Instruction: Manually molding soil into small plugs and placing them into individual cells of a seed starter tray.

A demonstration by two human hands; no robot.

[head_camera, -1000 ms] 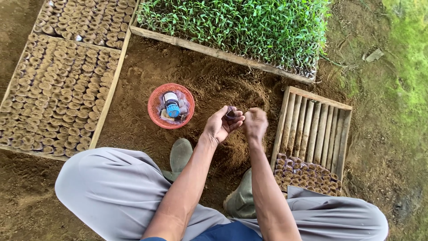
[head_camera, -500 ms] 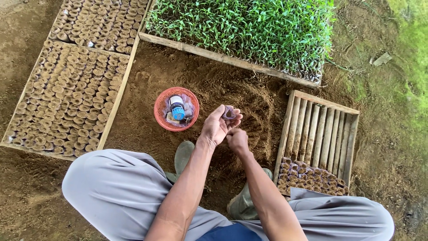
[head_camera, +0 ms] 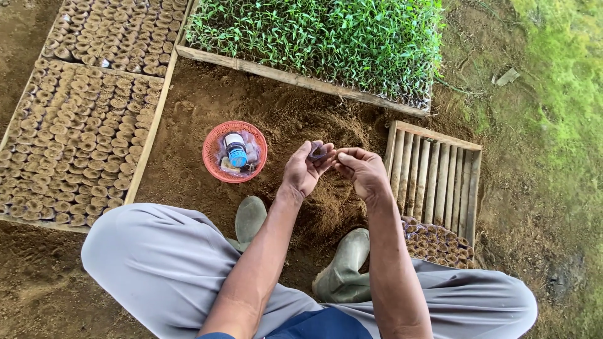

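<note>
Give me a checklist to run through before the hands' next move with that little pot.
1. Small dark pot held in left hand fingertips: ok.
2. Right hand at the pot's rim: ok, fingers pinched beside it.
3. Pot filled with soil: cannot tell.
4. Loose soil heap under the hands: ok.
5. Slatted wooden tray has free room: ok, only its near end holds pots.
6. Orange basket clear of the hands: ok.

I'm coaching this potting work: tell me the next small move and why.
Probably pinch soil from the soil pile into the small pot. The left hand holds the pot up over the pile, and the right hand is at its rim, fingertips together.
</note>
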